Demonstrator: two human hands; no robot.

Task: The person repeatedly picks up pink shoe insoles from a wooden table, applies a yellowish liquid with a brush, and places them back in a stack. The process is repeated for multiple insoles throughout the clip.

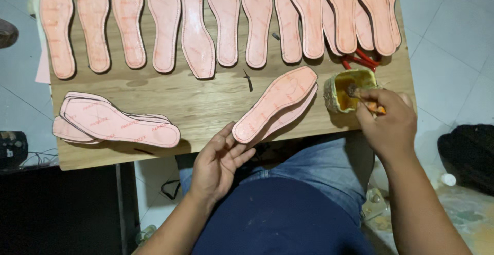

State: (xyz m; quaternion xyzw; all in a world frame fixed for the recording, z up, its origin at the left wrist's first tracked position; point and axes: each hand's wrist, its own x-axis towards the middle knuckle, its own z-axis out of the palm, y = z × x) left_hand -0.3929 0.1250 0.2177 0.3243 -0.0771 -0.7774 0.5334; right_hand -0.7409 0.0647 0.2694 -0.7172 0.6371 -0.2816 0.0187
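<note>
We see the right hand (387, 121) closed around a brush (366, 99) with an orange handle, its bristle end dipped into a small glue pot (346, 91) crusted with yellowish, lumpy residue; the pot stands at the right near edge of the wooden board (206, 101). The left hand (218, 162) lies open, palm up, fingers loosely spread, its fingertips touching the heel of a pink insole (275, 103); that insole is flat, matte, dark-edged and faintly printed, lying aslant on another of the same shape, its heel just over the board's near edge.

Along the far edge a row of insoles (195, 26) lies side by side, overlapping toward the right; red handles (363, 58) poke out from under the rightmost ones; a stack of insoles (110, 121) rests at the left near corner, slightly overhanging. The board's grain is pale and smooth; bare wood opens between the stack and the slanted pair. Blue jeans (319, 165) show below the board; grey floor tiles (447, 34) surround it.
</note>
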